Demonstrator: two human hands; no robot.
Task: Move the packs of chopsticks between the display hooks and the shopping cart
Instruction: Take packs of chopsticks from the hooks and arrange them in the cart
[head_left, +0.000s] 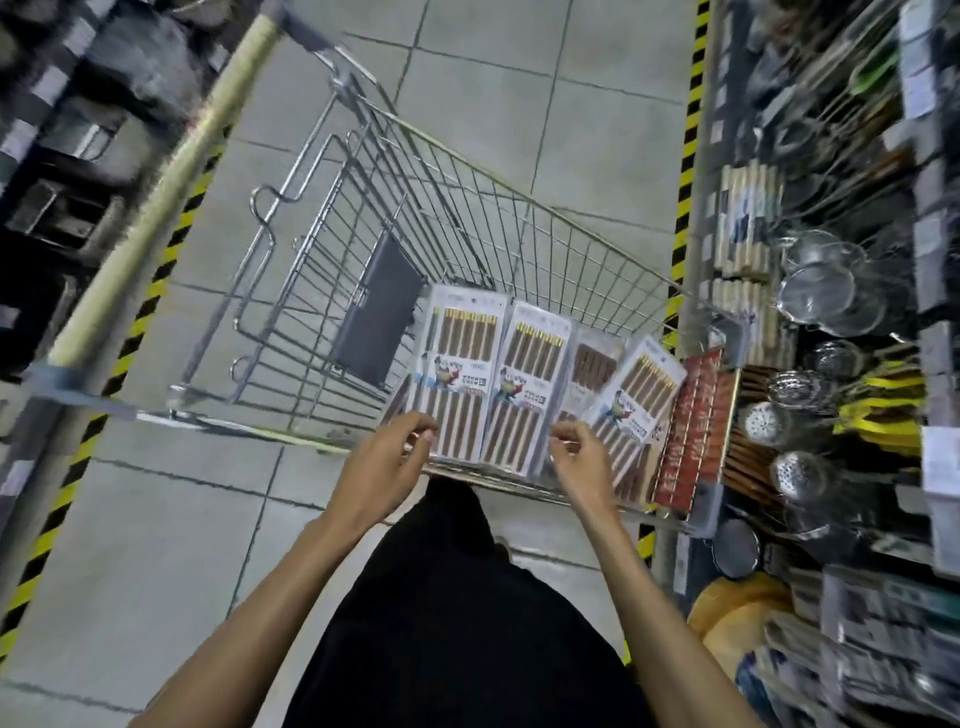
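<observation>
A wire shopping cart (519, 195) stands in the aisle in front of me. Several packs of chopsticks lie fanned across its near end: a left pack (460, 374), a second pack (524, 395), a half-covered clear pack (592, 364) and a tilted right pack (641, 395). My left hand (387, 462) pinches the lower left corner of the left pack. My right hand (576, 460) has its fingers curled on the bottom edge of the clear pack. More red packs (691, 431) hang on the display at the right.
The display rack on the right carries metal strainers (815, 291), skimmers (795, 473) and wooden-handled utensils (748, 218). A grey flap (376, 322) lies in the cart. A beige pole (171, 171) and dark shelves border the left. Yellow-black tape (688, 156) marks the floor edges.
</observation>
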